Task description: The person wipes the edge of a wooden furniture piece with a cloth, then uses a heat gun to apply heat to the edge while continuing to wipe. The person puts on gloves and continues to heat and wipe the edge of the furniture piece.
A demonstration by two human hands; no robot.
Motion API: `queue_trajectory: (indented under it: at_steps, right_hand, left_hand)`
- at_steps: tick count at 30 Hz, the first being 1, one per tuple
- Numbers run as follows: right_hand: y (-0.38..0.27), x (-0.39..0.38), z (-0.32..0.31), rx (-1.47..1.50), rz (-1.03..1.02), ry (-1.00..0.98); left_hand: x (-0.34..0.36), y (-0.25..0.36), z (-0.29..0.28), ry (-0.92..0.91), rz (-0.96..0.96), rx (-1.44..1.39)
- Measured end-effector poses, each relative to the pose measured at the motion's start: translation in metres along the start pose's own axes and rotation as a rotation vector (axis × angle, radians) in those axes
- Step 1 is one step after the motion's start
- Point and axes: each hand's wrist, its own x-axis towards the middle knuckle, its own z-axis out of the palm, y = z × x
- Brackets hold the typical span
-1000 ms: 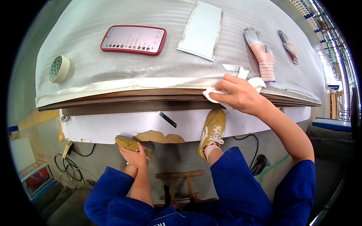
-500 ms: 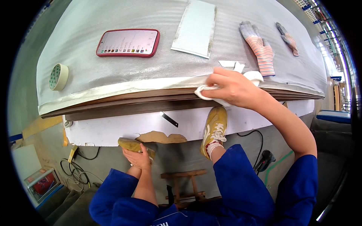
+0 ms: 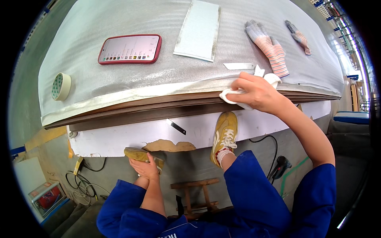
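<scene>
My right hand (image 3: 256, 93) is closed around a crumpled white cloth (image 3: 273, 80). It presses the cloth to the front edge of a stack of dark brown panels (image 3: 158, 104), right of the middle. My left hand (image 3: 146, 167) is low down, wrapped round the yellow sneaker (image 3: 135, 153) on my left foot. White foam sheeting (image 3: 119, 16) covers the top of the stack. Just beyond my right hand lie a thin pale pointed strip (image 3: 238, 66) and a striped work glove (image 3: 270, 49).
On the sheeting are a red-cased phone (image 3: 131, 49), a tape roll (image 3: 61, 86), a pale rectangular panel (image 3: 198, 31) and a second glove (image 3: 298, 36). A small black-and-silver blade (image 3: 177, 127) lies on the white board below. Cables (image 3: 83, 184), a power tool (image 3: 281, 166) and a wooden stool (image 3: 196, 184) stand lower.
My right hand has slid the cloth a short way right along the panel edge. My left hand keeps its hold on the sneaker. The view has shifted slightly.
</scene>
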Motion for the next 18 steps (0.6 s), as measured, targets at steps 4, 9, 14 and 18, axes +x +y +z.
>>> queue_trajectory:
  at_steps: [4, 9, 14, 18]
  right_hand:
    - [-0.002, 0.010, 0.005, 0.000, -0.053, 0.053]
    - [-0.006, 0.032, 0.011, 0.033, -0.082, 0.047]
    - [-0.004, 0.024, 0.009, 0.044, -0.077, 0.057]
    - [-0.009, 0.038, 0.009, 0.021, -0.106, 0.029]
  left_hand:
    - [0.000, -0.001, 0.001, -0.003, 0.015, -0.010]
    - [0.001, 0.002, -0.003, -0.049, -0.025, -0.051]
    - [0.000, -0.002, 0.002, 0.021, 0.031, -0.018]
    - [0.001, -0.002, -0.002, -0.053, -0.014, -0.058]
